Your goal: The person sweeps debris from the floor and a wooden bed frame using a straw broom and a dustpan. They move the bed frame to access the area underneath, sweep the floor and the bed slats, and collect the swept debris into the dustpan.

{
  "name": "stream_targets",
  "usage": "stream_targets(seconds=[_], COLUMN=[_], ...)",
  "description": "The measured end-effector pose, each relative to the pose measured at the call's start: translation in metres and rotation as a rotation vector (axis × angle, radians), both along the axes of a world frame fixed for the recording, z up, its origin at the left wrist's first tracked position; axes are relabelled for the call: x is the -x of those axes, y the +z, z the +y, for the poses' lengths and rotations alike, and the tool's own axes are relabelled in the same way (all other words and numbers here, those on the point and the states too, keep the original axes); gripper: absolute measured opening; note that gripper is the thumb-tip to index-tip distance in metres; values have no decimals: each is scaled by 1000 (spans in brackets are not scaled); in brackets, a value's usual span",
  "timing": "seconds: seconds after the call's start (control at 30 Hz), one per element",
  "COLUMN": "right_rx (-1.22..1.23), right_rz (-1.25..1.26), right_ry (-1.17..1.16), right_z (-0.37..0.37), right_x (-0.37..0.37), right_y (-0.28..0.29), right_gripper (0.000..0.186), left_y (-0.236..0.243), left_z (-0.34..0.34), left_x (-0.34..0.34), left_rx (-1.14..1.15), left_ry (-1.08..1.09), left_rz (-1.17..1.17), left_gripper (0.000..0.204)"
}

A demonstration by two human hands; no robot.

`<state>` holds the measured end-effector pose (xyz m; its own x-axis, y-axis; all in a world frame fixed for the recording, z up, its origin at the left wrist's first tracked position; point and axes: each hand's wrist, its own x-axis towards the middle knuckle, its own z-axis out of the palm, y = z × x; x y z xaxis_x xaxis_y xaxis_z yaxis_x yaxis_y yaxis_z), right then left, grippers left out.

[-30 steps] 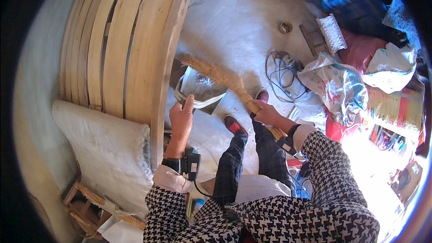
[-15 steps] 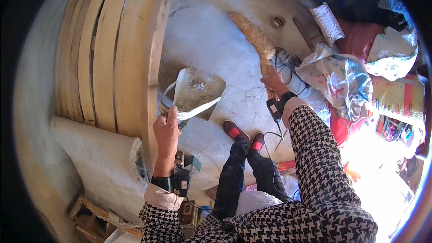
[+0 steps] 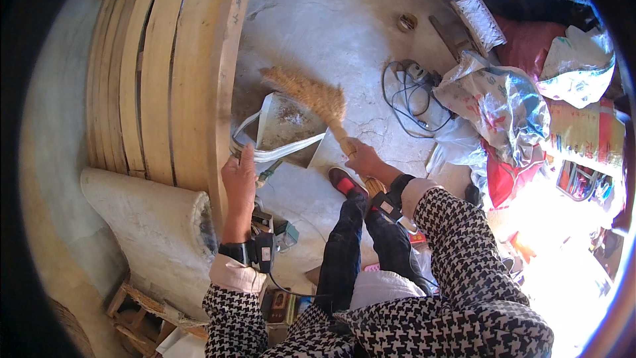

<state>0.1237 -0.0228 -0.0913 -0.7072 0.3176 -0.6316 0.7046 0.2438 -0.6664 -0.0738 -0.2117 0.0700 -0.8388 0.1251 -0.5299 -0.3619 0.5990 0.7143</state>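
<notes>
My left hand (image 3: 240, 174) is closed around the pale handle of a dustpan (image 3: 270, 135), which rests on the floor left of my feet. Grey dust and small pale bits (image 3: 291, 117) lie inside the pan. My right hand (image 3: 364, 159) grips the handle of a straw broom (image 3: 315, 96). The broom's bristles spread across the floor along the far and right edge of the dustpan, close to its mouth; whether they touch the rim I cannot tell.
A wooden plank structure (image 3: 192, 73) stands at left, with a rolled pale sheet (image 3: 146, 215) below it. A black cable (image 3: 391, 99) coils on the floor at right, beside plastic sacks (image 3: 493, 106). A tape roll (image 3: 407, 22) lies farther off.
My right hand has swung the broom leftward, bringing its bristles from the right part of the floor to the dustpan's far edge. The dustpan and my left hand have barely moved.
</notes>
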Motion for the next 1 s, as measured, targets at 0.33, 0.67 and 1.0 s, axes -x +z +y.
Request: stream_targets(seconds=[0.33, 0.67, 1.0], right_rx=[382, 247, -7], right_rz=[-70, -217, -292], right_ry=[-110, -378, -407], right_z=[-2, 18, 34], right_x=[-47, -156, -216], right_y=[55, 75, 20], right_gripper=[70, 73, 72], left_y=[-14, -23, 5], left_z=[-15, -49, -104], left_x=[-3, -30, -82], left_rx=[-28, -61, -192], left_ry=[-16, 58, 171], left_rz=[-27, -60, -31], left_gripper=[44, 45, 40])
